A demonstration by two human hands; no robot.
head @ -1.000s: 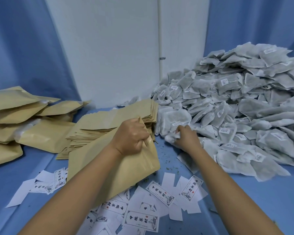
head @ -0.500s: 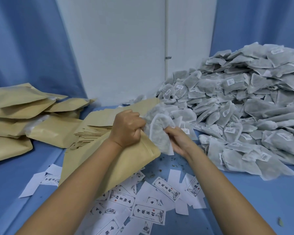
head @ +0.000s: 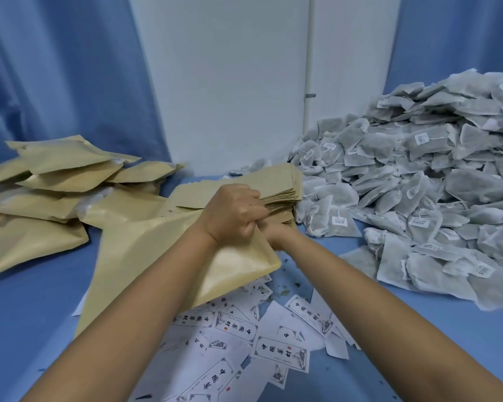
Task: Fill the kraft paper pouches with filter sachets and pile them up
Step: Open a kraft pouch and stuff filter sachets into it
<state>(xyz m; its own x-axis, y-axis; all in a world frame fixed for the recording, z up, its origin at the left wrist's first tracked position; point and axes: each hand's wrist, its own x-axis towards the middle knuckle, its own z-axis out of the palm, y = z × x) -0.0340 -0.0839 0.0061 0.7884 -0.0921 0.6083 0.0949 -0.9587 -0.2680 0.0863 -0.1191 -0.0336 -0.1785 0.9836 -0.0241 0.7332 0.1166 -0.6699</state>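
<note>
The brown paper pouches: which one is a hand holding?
The pouch in the middle: the left hand grips its mouth and the right hand reaches inside. No hand holds the pile at the left or the flat stack behind.

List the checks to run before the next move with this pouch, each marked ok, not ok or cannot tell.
1. Mouth held: left hand grips the kraft pouch at its top edge. Ok.
2. Sachet delivered: right hand reaches into the mouth, fingers hidden behind the left hand; no sachet shows. Cannot tell.
3. Fill level: contents hidden. Cannot tell.
4. Supply: heap of filter sachets lies to the right. Ok.
5. Drop spot: pile of filled pouches lies to the left, top uncovered. Ok.
6. Next empties: stack of flat pouches sits behind the hands. Ok.
</note>
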